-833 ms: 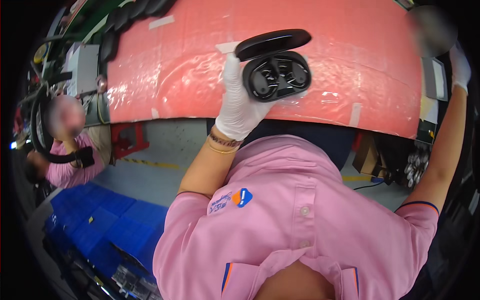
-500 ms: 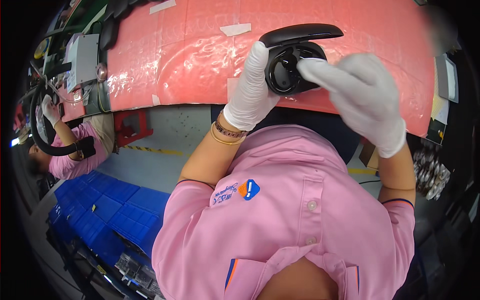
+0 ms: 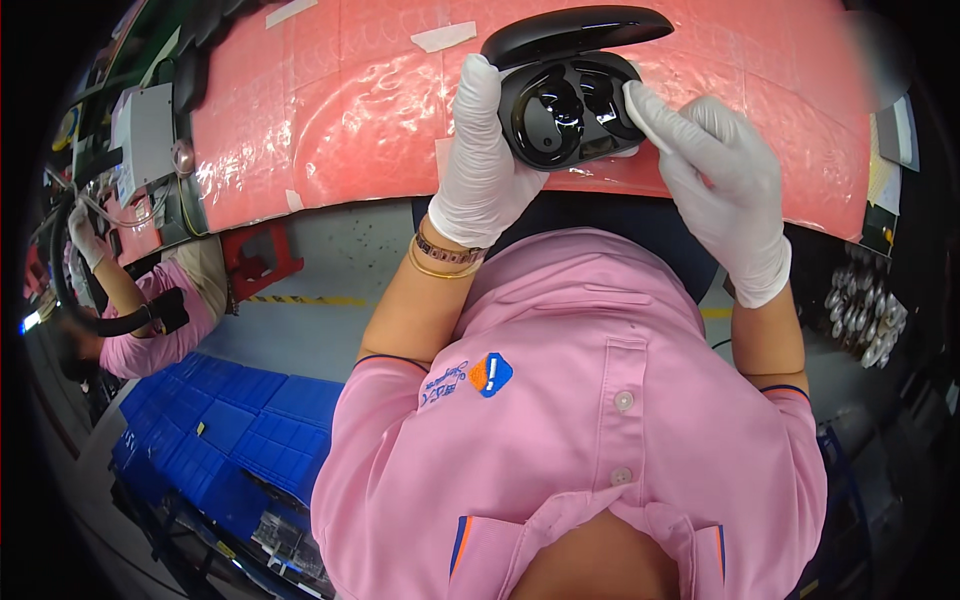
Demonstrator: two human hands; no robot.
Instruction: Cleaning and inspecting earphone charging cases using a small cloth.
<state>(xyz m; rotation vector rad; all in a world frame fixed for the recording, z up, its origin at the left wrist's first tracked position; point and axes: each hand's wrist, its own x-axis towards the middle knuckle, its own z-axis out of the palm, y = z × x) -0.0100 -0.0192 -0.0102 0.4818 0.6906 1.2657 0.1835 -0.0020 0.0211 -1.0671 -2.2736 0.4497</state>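
A glossy black earbud case (image 3: 592, 150) lies in my gloved left hand (image 3: 480, 165), its lid (image 3: 580, 32) raised at the far side. My left fingers are closed around its left side, with the thumb up beside the hinge and the other fingers hidden underneath. Inside the case sit two black ear-hook earbuds, one on the left (image 3: 560, 105) and one on the right (image 3: 600, 98). My gloved right hand (image 3: 715, 170) is at the case's right rim. Its thumb and fingers are pressed together there; whether they hold anything small cannot be made out.
A pink, plastic-covered table (image 3: 330, 130) with tape strips lies under my hands. Grey equipment (image 3: 145, 130) stands at the left, where a co-worker (image 3: 150, 310) in pink sits. Stacked blue bins (image 3: 230, 420) are lower left; shiny hanging items (image 3: 865, 310) are at the right.
My right hand has drawn back from over the case's opening to its right rim, uncovering the right earbud. The case and my left hand appear slightly farther left and up.
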